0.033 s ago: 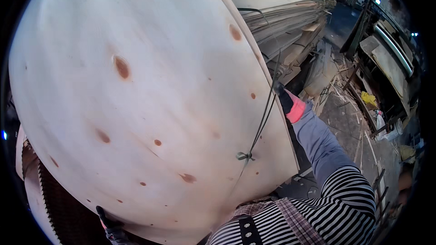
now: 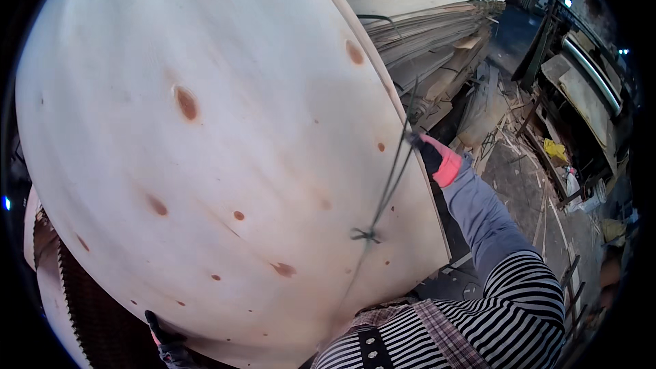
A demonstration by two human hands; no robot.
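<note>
A large pale wood veneer sheet (image 2: 205, 130) with brown knots fills most of the view, raised in front of me. My right hand (image 2: 432, 155), in a dark glove with a pink cuff, grips the sheet's right edge. At the lower edge my left hand (image 2: 166, 344), also in a dark glove, holds the sheet's bottom rim; only part of that hand shows. A thin dark cord (image 2: 389, 184) with a knot runs down across the sheet's right side from near my right hand.
A tall stack of veneer sheets (image 2: 424, 20) stands behind the raised sheet. On the right are a dark metal machine (image 2: 581, 89) and a floor littered with wood scraps (image 2: 533, 184). A layered pile edge (image 2: 75, 301) shows at lower left.
</note>
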